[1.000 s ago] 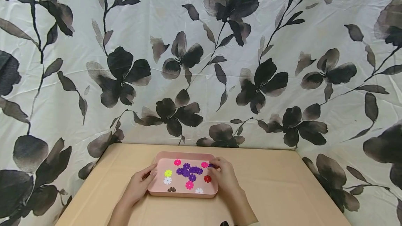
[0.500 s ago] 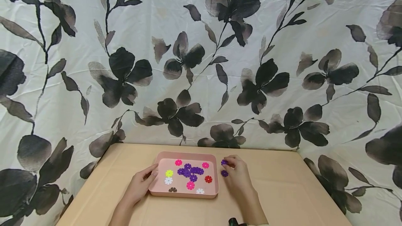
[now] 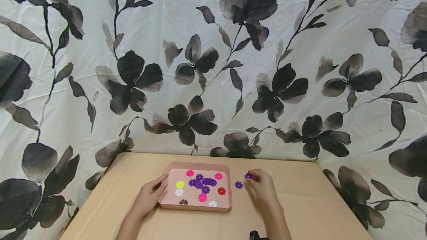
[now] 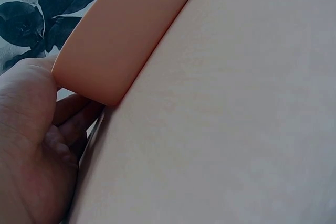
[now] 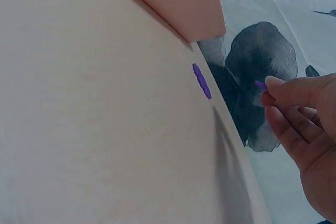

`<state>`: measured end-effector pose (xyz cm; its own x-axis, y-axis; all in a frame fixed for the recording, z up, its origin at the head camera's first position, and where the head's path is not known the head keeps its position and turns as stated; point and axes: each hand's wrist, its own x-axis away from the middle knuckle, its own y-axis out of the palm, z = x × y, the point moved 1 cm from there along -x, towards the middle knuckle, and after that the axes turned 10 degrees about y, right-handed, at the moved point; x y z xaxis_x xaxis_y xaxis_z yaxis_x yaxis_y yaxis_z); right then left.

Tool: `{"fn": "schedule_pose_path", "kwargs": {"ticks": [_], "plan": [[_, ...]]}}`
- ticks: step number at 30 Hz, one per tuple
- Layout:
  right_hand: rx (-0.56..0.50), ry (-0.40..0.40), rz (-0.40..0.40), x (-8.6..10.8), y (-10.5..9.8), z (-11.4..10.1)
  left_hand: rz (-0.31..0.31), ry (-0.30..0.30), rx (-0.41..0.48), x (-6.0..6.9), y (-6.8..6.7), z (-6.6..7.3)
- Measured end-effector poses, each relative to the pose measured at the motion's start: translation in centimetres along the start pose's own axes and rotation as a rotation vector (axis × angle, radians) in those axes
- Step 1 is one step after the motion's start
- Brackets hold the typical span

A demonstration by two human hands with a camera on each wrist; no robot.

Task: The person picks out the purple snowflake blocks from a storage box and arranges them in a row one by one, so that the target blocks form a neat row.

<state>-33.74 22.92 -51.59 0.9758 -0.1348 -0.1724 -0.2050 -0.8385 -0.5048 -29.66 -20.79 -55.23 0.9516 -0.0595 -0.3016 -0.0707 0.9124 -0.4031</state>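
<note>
From the head view, your right hand [image 3: 265, 188] pinches one purple flower piece [image 3: 248, 176] between thumb and finger, just off the right side of the pink tray [image 3: 186, 207]. A loose purple piece [image 3: 238, 185] lies on the table between that hand and the tray, near both; your right hand is clearly the closer one. The pieces are roundish and show you no long axis; the tray's runs left to right. Your left hand [image 3: 146, 196] holds its left end. Inside, a purple cluster [image 3: 198, 183] sits mid-tray, with pink, yellow, white, brown and red pieces scattered around it. The tan table [image 3: 310, 199] stretches well out to your right, and the floral cloth [image 3: 230, 95] hangs behind its far edge.

From the left wrist, you see your thumb against the tray's wall at a corner, other fingers curled behind it.

From the right wrist, your pinched piece shows only a sliver, while the loose one appears edge-on, flat on the surface, apart from the tray's corner.
</note>
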Motion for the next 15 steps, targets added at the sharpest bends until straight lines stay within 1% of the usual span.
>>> {"fn": "schedule_pose_path", "kwargs": {"ticks": [4, 8, 15], "plan": [[0.026, 0.015, -0.014, 0.0, -0.2, 0.5, -0.001, 0.005, 0.001, -0.1, 0.0, 0.0], [0.054, 0.033, -0.041, -0.1, 0.2, 1.3, -0.001, 0.005, 0.006, -0.1, 0.0, -0.1], [0.149, 0.000, -0.067, -0.1, 0.5, 2.5, 0.000, -0.004, 0.026, -0.1, 0.0, 0.0]]}}
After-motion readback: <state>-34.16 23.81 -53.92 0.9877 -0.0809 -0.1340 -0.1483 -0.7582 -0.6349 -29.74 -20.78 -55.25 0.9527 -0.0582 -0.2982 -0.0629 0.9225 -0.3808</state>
